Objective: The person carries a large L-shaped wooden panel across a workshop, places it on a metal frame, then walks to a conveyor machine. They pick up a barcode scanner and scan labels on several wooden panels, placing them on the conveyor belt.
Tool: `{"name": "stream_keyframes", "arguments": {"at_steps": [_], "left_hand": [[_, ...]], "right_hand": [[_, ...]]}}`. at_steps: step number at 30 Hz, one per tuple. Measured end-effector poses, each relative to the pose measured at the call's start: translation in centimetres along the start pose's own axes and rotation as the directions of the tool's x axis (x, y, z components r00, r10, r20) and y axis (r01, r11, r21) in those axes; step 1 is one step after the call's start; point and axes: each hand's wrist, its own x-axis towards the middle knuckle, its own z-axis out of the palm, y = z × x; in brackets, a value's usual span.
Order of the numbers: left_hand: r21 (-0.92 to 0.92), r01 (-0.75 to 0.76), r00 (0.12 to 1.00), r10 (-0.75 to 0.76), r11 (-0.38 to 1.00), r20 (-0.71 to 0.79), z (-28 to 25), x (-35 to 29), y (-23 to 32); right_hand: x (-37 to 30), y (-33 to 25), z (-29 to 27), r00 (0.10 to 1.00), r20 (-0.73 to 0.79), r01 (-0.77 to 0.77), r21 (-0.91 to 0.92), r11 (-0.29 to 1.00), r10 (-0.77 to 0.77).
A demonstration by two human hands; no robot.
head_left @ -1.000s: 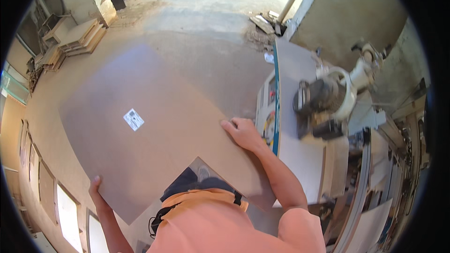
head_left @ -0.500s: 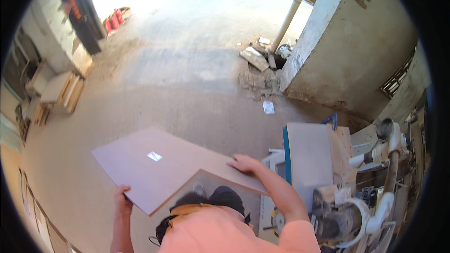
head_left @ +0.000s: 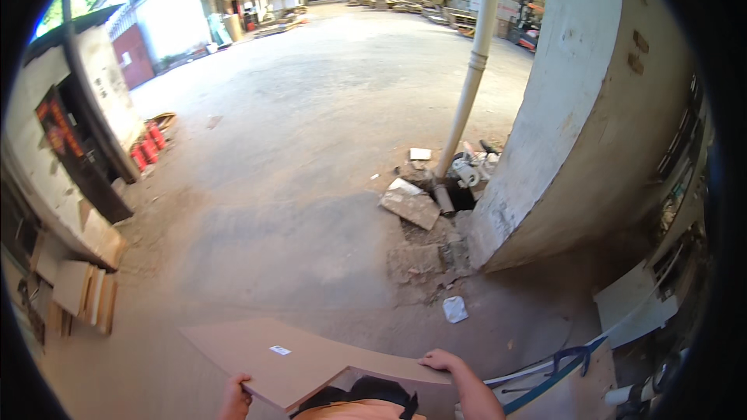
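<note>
Head view, from above, puts the notched brown board [head_left: 299,362] low in the scene, just in front of the person's body, its broad face up and its cut-out corner turned toward the waist. The left hand [head_left: 236,397] clasps the board's left edge close to the near corner, thumb on top; its other fingers are partly hidden. The right hand [head_left: 438,359] closes over the far edge of the narrow right-hand part; how tightly cannot be told. Between them, a white label [head_left: 280,350] sticks to the upper face.

Near the right forearm is a teal-edged worktable [head_left: 595,385] with a dark blue curved handle [head_left: 572,358]. Beyond the board, a crumpled white scrap [head_left: 455,309] lies on the concrete floor [head_left: 288,257], and broken slabs [head_left: 411,204] rest beside a downpipe [head_left: 471,70]. Red cylinders [head_left: 148,146] stand at left, near stacked panels [head_left: 87,292].
</note>
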Motion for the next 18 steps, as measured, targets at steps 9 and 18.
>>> {"name": "stream_keyframes", "arguments": {"at_steps": [9, 18], "left_hand": [[-0.105, -0.028, 0.998, 0.034, 0.994, 0.049, 16.6, 22.5, 22.3], [0.114, 0.05, 0.979, -0.071, 0.992, 0.192, 43.6, 43.4, 47.9]], "right_hand": [[22.0, -11.5, -26.5, 0.981, -0.193, -0.029, -0.073, 0.997, 0.015], [36.2, -15.9, -44.1, 0.881, -0.397, -0.179, 0.228, 0.957, 0.259]]}}
